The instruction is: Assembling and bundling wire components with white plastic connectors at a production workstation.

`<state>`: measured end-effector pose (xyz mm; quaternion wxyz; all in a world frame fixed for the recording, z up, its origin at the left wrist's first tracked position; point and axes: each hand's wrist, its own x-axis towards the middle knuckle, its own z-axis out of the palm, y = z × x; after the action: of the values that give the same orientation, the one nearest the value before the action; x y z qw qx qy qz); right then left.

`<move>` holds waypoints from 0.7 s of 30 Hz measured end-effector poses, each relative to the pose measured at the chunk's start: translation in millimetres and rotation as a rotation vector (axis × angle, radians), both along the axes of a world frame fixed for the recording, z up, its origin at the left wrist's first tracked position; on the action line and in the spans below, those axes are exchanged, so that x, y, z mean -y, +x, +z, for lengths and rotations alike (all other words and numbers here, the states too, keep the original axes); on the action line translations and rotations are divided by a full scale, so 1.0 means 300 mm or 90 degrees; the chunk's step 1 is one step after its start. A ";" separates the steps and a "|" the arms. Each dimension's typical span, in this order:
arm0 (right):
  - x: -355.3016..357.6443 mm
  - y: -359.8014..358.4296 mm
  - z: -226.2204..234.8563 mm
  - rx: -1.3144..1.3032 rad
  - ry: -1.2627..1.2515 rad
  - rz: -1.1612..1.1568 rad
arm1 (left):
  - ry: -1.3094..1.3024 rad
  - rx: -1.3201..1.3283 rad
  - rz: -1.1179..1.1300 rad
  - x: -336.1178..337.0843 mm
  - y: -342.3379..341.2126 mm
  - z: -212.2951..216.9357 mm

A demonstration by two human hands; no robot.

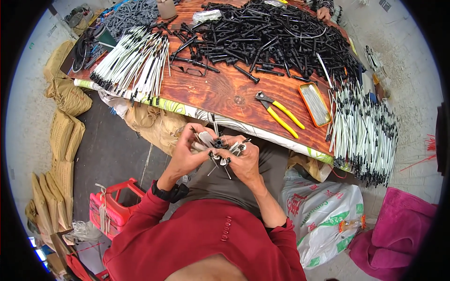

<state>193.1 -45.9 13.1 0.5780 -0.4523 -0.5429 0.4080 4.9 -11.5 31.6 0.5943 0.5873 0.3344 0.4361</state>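
My left hand (pixel 185 154) and my right hand (pixel 247 163) meet in front of me, just off the table's near edge, both closed on one assembly. At its middle shows a black round plastic hub (pixel 218 143) with an opening, its end turned up toward me. Flat white strips with black tips are gathered round the hub, and thin rods stick out below and above it. My thumbs press close to the hub from both sides. Fingers hide much of the strips, so I cannot make out how they join the hub.
On the wooden table (pixel 211 93) lie cutting pliers (pixel 281 114) with yellow handles, an orange-rimmed tray (pixel 315 104) of thin metal pins, glasses (pixel 187 70) and a heap of black plastic parts (pixel 276 37). White strip bundles (pixel 136 61) lie left, more (pixel 365 131) right. Another person's hand (pixel 323 14) is at the far side.
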 end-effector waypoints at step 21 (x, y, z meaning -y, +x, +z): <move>-0.014 0.073 0.047 0.046 -0.034 0.166 | 0.088 -0.112 -0.055 -0.032 -0.020 0.076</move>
<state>215.1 -41.6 27.3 0.4875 -0.4077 -0.6067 0.4776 -1.0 -1.7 54.4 0.5387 0.6767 0.3292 0.3789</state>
